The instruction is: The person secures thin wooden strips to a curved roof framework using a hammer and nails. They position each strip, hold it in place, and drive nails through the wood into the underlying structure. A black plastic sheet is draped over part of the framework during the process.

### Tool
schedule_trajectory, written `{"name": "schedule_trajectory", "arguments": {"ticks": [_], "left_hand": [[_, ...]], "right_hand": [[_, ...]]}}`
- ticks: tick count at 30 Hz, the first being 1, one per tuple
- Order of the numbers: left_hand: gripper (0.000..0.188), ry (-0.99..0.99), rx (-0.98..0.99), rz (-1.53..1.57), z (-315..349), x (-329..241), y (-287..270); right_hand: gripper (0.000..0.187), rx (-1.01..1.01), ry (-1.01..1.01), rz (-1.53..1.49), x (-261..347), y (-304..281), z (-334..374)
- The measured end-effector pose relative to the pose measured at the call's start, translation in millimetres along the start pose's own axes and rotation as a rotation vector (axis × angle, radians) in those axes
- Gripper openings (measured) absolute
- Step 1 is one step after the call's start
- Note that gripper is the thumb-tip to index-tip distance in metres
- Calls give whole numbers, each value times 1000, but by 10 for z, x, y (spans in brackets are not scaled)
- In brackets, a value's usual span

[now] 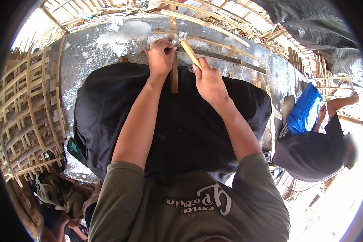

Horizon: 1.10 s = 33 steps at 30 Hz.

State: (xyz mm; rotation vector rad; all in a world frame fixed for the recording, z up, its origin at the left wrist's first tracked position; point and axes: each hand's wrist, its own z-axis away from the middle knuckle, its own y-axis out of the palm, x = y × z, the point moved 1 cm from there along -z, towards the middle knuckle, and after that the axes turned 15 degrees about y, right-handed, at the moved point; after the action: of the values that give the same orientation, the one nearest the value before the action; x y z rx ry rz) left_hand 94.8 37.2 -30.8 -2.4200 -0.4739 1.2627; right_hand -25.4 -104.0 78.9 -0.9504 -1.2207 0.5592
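Note:
My right hand (209, 80) is wrapped round the wooden handle of a hammer (190, 53), whose metal head is beside my left fingertips. My left hand (160, 58) is closed in a pinch at an upright bamboo strip (174, 82). Whatever sits between those fingertips is too small to make out. A darker crosswise strip (218, 57) meets the upright one by my left hand, and a paler crosswise strip (230, 47) lies farther off. The upright strip's near end rests over black cloth (181, 121) across my lap.
A woven bamboo panel (28, 113) stands at the left. To the right, another person in dark clothing (310, 153) sits by a blue plastic bundle (305, 109). A phone-like object (74, 149) lies at the cloth's left edge. Another person's arms (64, 226) show at lower left.

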Motion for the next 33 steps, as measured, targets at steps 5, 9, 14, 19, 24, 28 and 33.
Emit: {"name": "schedule_trajectory", "arguments": {"ticks": [5,9,14,19,24,28,33], "left_hand": [[8,0,-3,28,-14,-23,-4],[6,12,-15,5,-35,-33,-27],[5,33,-11,-7,-21,-25,-31],[5,42,2,-20,-24,-90,-14],[4,30,-14,-31,-23,-47,-19],[3,-3,-7,11,12,-54,-18],[4,2,38,-52,35,-139,-29]], "right_hand": [[20,-45,16,-56,32,-41,31],[20,5,0,57,24,26,56],[18,46,44,69,71,17,93],[19,-23,12,-55,67,-14,113],[19,-11,28,4,37,19,63],[20,0,56,-28,58,36,94],[19,-22,-4,-25,74,37,173]]}}
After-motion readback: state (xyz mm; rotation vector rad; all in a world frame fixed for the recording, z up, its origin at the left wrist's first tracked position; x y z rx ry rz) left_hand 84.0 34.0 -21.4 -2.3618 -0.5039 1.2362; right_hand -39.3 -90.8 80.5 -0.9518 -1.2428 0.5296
